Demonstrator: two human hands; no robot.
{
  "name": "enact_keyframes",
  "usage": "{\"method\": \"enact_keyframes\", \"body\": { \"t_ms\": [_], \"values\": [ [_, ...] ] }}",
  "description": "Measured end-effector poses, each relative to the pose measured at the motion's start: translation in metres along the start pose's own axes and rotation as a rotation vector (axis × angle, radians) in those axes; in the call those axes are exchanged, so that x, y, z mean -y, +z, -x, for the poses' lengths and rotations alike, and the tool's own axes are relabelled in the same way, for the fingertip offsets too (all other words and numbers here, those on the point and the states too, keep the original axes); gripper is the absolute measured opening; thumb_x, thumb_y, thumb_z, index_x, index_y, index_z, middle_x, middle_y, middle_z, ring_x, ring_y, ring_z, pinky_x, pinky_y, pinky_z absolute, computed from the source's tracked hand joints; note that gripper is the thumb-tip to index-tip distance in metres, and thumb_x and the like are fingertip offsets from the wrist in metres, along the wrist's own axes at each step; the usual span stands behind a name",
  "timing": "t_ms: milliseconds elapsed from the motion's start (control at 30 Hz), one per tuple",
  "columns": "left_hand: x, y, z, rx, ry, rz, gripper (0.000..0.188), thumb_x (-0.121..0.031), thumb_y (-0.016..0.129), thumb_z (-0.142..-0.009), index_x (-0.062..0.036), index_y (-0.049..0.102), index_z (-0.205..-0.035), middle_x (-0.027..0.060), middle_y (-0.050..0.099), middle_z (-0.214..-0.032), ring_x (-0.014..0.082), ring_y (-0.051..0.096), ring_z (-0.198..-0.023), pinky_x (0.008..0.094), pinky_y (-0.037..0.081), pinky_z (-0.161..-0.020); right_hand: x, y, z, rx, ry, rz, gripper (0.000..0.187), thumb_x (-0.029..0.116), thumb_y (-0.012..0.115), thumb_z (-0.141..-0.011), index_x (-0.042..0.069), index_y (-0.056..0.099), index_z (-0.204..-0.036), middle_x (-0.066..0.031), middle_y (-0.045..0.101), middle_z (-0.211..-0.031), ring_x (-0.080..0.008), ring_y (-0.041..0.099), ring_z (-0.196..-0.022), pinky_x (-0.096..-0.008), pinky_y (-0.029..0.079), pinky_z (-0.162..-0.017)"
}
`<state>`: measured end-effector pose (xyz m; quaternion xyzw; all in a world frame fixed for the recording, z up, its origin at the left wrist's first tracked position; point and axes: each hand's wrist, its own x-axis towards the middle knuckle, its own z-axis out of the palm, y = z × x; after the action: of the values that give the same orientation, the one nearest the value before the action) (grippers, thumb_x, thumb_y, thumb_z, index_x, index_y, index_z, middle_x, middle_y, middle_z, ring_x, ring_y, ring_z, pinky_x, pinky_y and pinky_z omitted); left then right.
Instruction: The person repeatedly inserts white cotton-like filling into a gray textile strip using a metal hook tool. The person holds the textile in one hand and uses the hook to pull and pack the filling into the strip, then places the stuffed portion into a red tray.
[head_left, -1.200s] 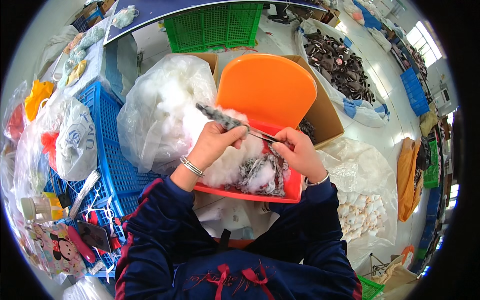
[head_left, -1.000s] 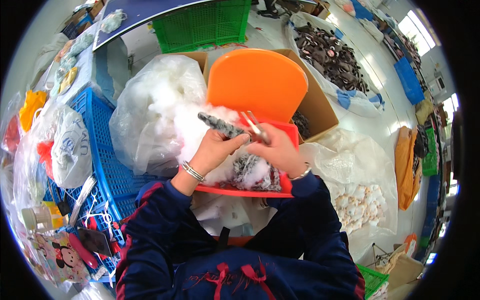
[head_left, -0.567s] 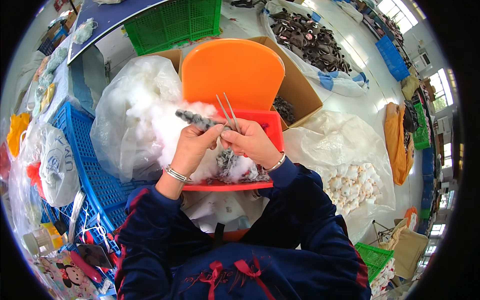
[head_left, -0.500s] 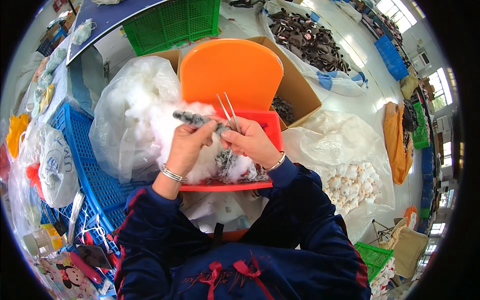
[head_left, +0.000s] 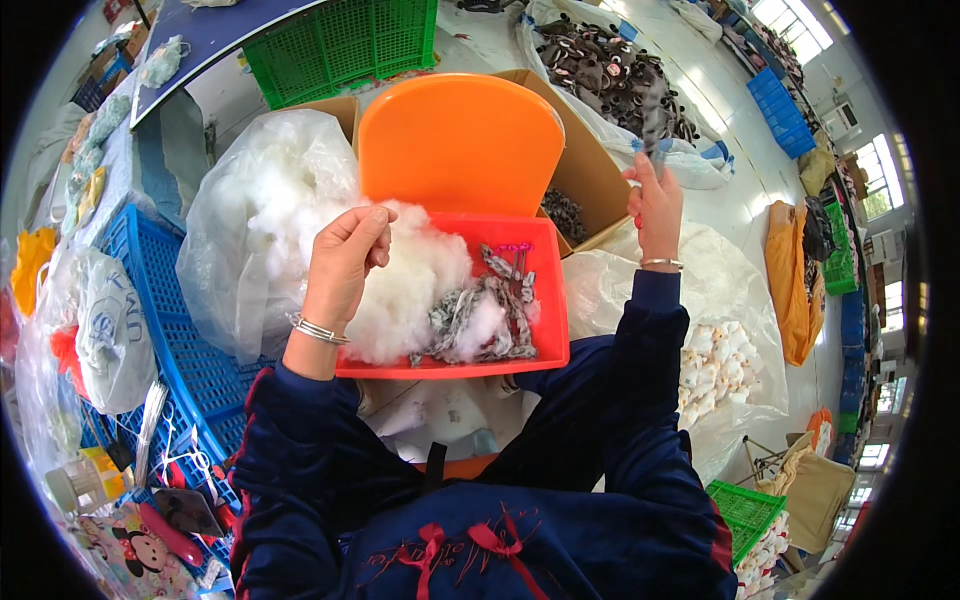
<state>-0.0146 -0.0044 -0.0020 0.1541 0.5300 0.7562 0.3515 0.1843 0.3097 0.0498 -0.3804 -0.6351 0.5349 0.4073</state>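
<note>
My right hand (head_left: 657,215) is raised to the right of the red tray (head_left: 556,300). Its fingers are closed on a grey plush strip (head_left: 653,122), which points upward and is smeared by motion; whether the tweezers are still in this hand I cannot tell. Above the tray's left side, my left hand (head_left: 345,258) has its thumb and fingers pinched together. What they hold, if anything, is too small to make out. White stuffing (head_left: 415,290) heaps over the left of the tray. Grey plush pieces (head_left: 470,320) lie beside it, near several purple-headed pins (head_left: 516,250).
An orange chair back (head_left: 460,145) stands behind the tray, with a cardboard box (head_left: 600,195) beyond. Clear bags hold stuffing (head_left: 285,180) at left, white plush pieces (head_left: 715,365) at right and dark plush pieces (head_left: 615,75) far off. A blue crate (head_left: 165,300) stands at left.
My right hand has moved up and right, away from the left, carrying the grey strip off. The tweezers no longer show clearly. My left hand has shifted slightly left and up.
</note>
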Motion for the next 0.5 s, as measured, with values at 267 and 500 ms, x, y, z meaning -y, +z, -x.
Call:
{"method": "enact_keyframes", "body": {
  "t_ms": [267,500],
  "values": [
    [-0.005,-0.004,-0.003,-0.037,0.053,-0.029,0.02,-0.02,0.06,-0.096,-0.0015,0.067,-0.095,-0.0027,0.057,-0.071,0.0046,0.049,-0.06,0.0193,0.04,-0.056,-0.044,0.036,0.04,0.397,-0.103,0.276,0.025,0.024,0.062,-0.093,0.003,0.06,-0.08,0.0022,0.054,-0.063,-0.0062,0.048,-0.054,-0.0248,0.037,-0.048],
    [-0.01,-0.01,0.001,-0.037,0.063,-0.128,0.019,-0.022,0.06,-0.096,-0.0037,0.067,-0.096,-0.0035,0.057,-0.073,0.0042,0.049,-0.061,0.019,0.04,-0.058,-0.061,0.082,0.062,0.846,-0.134,0.731,0.023,0.023,0.063,-0.087,0.0,0.065,-0.087,-0.0175,0.062,-0.071,-0.029,0.061,-0.069,-0.0383,0.047,-0.065]
  ]
}}
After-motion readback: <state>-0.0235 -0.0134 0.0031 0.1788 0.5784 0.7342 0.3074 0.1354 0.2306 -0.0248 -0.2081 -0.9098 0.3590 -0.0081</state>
